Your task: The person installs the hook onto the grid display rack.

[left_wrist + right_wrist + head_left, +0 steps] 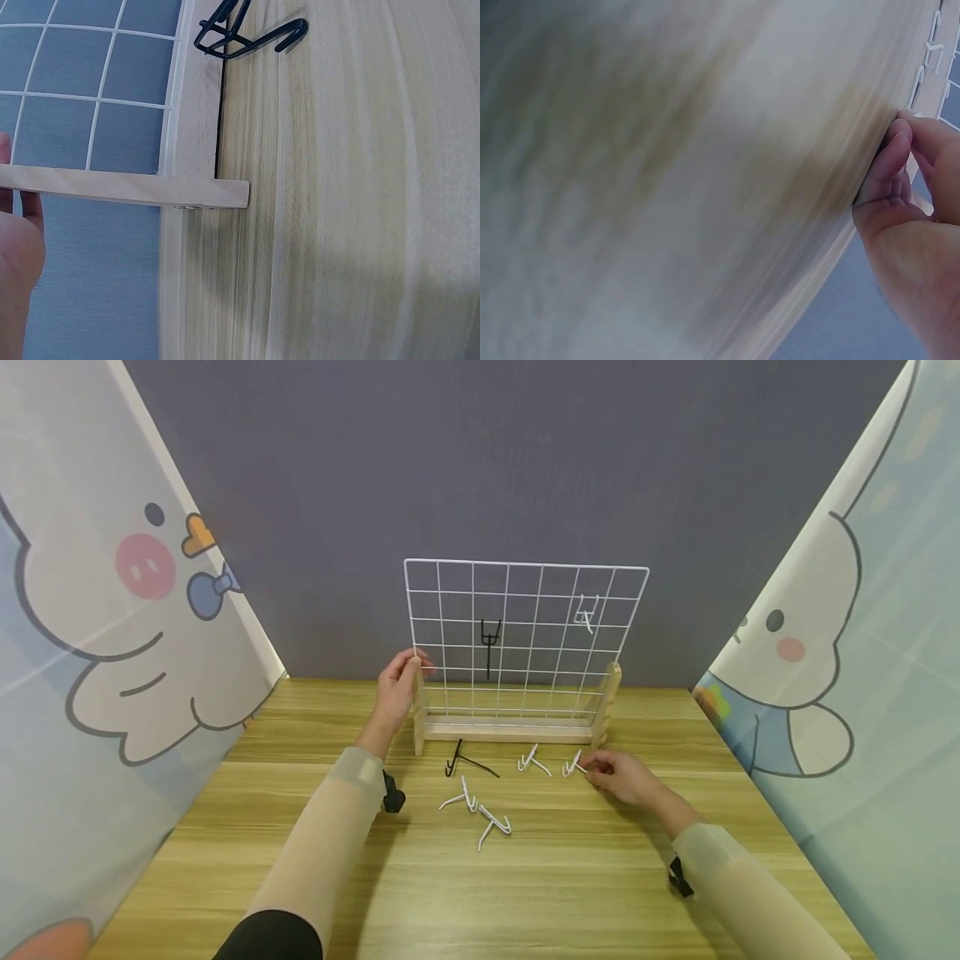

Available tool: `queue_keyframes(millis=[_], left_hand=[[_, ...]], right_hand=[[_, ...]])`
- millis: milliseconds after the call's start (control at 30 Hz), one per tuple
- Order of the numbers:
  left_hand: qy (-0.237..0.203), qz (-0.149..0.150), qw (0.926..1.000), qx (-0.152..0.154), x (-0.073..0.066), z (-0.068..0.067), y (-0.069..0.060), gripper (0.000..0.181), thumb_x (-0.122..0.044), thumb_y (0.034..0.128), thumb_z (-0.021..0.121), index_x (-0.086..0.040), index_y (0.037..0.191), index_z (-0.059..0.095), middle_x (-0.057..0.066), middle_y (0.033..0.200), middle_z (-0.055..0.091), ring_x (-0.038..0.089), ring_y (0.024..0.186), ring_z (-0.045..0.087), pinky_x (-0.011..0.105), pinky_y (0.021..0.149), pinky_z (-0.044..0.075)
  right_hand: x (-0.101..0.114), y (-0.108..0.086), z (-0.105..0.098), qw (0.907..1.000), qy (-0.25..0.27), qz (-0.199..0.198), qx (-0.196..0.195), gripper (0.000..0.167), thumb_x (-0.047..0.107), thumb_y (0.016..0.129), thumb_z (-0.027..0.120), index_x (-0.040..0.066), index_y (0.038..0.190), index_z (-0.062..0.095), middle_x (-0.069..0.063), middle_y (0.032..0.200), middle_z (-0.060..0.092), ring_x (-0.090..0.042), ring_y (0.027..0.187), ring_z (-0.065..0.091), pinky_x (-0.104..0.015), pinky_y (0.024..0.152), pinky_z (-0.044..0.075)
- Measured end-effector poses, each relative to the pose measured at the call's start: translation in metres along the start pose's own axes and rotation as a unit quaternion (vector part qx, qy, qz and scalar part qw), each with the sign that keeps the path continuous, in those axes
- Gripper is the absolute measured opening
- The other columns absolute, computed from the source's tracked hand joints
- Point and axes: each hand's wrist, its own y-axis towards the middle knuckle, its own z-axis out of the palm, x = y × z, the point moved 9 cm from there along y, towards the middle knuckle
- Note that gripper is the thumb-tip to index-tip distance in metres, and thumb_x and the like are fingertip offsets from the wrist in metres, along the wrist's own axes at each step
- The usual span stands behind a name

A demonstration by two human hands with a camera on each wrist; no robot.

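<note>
My left hand (396,693) holds the left wooden post (419,718) of a stand that carries a white wire grid (525,618). In the left wrist view the fingers wrap that post (112,186). At the stand's right foot, my right hand (618,777) pinches the prong end of a white hook (573,765) on the table; the fingertips hide that end. Beside it lies another white hook (532,762), then a black hook (459,760). Two more white hooks (467,795) lie nearer to me. On the grid hang a black hook (490,639) and a white hook (585,614).
The wood-grain table (480,893) spreads in front of the stand. A grey backdrop (525,460) rises behind it. Cloth with cartoon animals hangs as a left panel (97,610) and a right panel (862,652).
</note>
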Motion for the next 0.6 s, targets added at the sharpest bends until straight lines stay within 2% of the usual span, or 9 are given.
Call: queue_keyframes(millis=[133, 200, 267, 367, 433, 500, 600], left_hand=[[0.002, 0.000, 1.0000, -0.002, -0.0003, 0.0001, 0.0000, 0.033, -0.012, 0.1164, 0.050, 0.016, 0.131, 0.059, 0.024, 0.116, 0.076, 0.009, 0.098, 0.077, 0.055, 0.116, 0.056], [0.007, 0.001, 1.0000, -0.003, -0.0006, 0.0002, -0.0004, 0.033, -0.012, 0.1163, 0.050, 0.016, 0.131, 0.060, 0.032, 0.120, 0.072, 0.020, 0.103, 0.079, 0.056, 0.115, 0.056], [0.005, 0.007, 1.0000, 0.000, -0.0014, 0.0008, -0.0008, 0.033, -0.011, 0.1162, 0.050, 0.017, 0.131, 0.059, 0.036, 0.121, 0.070, 0.020, 0.103, 0.079, 0.060, 0.116, 0.054], [0.002, 0.010, 0.9999, 0.003, -0.0016, 0.0013, -0.0009, 0.034, -0.011, 0.1162, 0.050, 0.018, 0.131, 0.059, 0.029, 0.117, 0.074, 0.026, 0.106, 0.078, 0.062, 0.117, 0.052], [-0.002, 0.010, 0.9999, 0.005, -0.0011, 0.0013, -0.0002, 0.032, -0.012, 0.1161, 0.051, 0.017, 0.129, 0.059, 0.019, 0.113, 0.077, 0.020, 0.104, 0.078, 0.062, 0.118, 0.052], [-0.007, 0.012, 0.9999, 0.003, -0.0007, 0.0006, 0.0004, 0.030, -0.012, 0.1160, 0.051, 0.015, 0.127, 0.061, 0.013, 0.110, 0.078, 0.029, 0.107, 0.078, 0.057, 0.116, 0.056], [-0.014, 0.017, 0.9998, 0.001, -0.0010, 0.0001, 0.0010, 0.027, -0.010, 0.1156, 0.052, 0.013, 0.124, 0.062, 0.015, 0.109, 0.078, 0.034, 0.107, 0.077, 0.051, 0.112, 0.060]], right_hand=[[0.0003, -0.0004, 0.0006, 1.0000, 0.003, 0.002, 0.004, 0.017, 0.011, 0.107, 0.070, 0.009, 0.122, 0.077, -0.002, 0.093, 0.069, -0.013, 0.079, 0.058, -0.023, 0.062, 0.050], [0.0009, -0.0009, 0.0004, 1.0000, 0.000, 0.001, 0.004, 0.016, 0.011, 0.106, 0.070, 0.010, 0.121, 0.077, -0.002, 0.094, 0.070, -0.014, 0.080, 0.059, -0.023, 0.063, 0.049], [0.0006, -0.0013, 0.0011, 1.0000, 0.002, 0.001, 0.007, 0.016, 0.011, 0.107, 0.070, 0.011, 0.121, 0.077, -0.003, 0.094, 0.070, -0.015, 0.081, 0.059, -0.023, 0.063, 0.050], [0.0008, -0.0019, 0.0017, 0.9999, -0.001, 0.000, 0.011, 0.017, 0.013, 0.107, 0.070, 0.012, 0.122, 0.077, -0.003, 0.096, 0.070, -0.015, 0.083, 0.059, -0.024, 0.064, 0.051], [0.0004, -0.0017, 0.0021, 0.9999, -0.002, 0.002, 0.012, 0.017, 0.014, 0.108, 0.070, 0.011, 0.123, 0.076, -0.003, 0.097, 0.069, -0.015, 0.084, 0.059, -0.024, 0.065, 0.051], [0.0013, -0.0013, 0.0018, 0.9999, -0.011, 0.003, 0.009, 0.017, 0.015, 0.107, 0.071, 0.012, 0.123, 0.077, -0.003, 0.098, 0.068, -0.015, 0.086, 0.057, -0.025, 0.067, 0.049], [0.0028, -0.0009, 0.0010, 0.9999, -0.015, 0.001, 0.004, 0.017, 0.017, 0.107, 0.072, 0.011, 0.122, 0.077, -0.003, 0.097, 0.067, -0.015, 0.086, 0.056, -0.025, 0.068, 0.047]])
